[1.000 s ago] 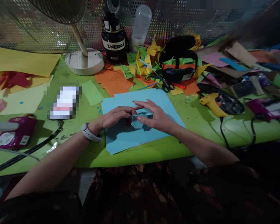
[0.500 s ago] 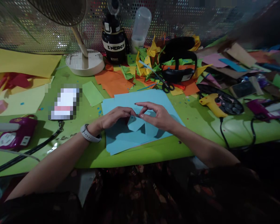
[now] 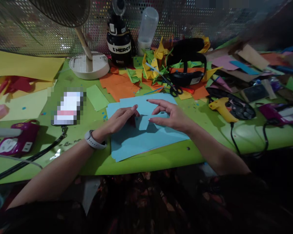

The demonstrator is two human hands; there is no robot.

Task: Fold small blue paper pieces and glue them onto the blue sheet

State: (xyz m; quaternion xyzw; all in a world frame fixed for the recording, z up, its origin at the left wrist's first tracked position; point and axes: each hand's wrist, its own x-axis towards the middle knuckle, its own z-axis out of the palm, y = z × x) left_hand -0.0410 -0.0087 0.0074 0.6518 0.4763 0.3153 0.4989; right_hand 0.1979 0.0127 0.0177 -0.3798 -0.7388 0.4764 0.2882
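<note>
A small folded piece of light blue paper point(image 3: 142, 123) stands partly raised over a stack of blue paper sheets point(image 3: 129, 146) at the table's front. My left hand point(image 3: 122, 119), with a pale band on its wrist, is closed at the piece's left edge, its fingers curled and partly in shadow. My right hand point(image 3: 172, 113) is at the piece's right side. Its index finger stretches out above, well apart from the thumb, whose tip is close to the paper; I cannot tell whether it touches.
Behind the sheets lie scissors point(image 3: 175, 91), orange paper point(image 3: 119, 84) and yellow folded shapes point(image 3: 158, 53). A phone point(image 3: 68, 109) and a purple glue gun point(image 3: 17, 138) lie left; a yellow glue gun point(image 3: 223, 109) lies right. A fan base point(image 3: 97, 70) and black bottle point(image 3: 119, 42) stand behind.
My hands have moved apart; their fingertips met at the folded paper before. My right hand has shifted up and spread its fingers, and my left thumb now shows on top.
</note>
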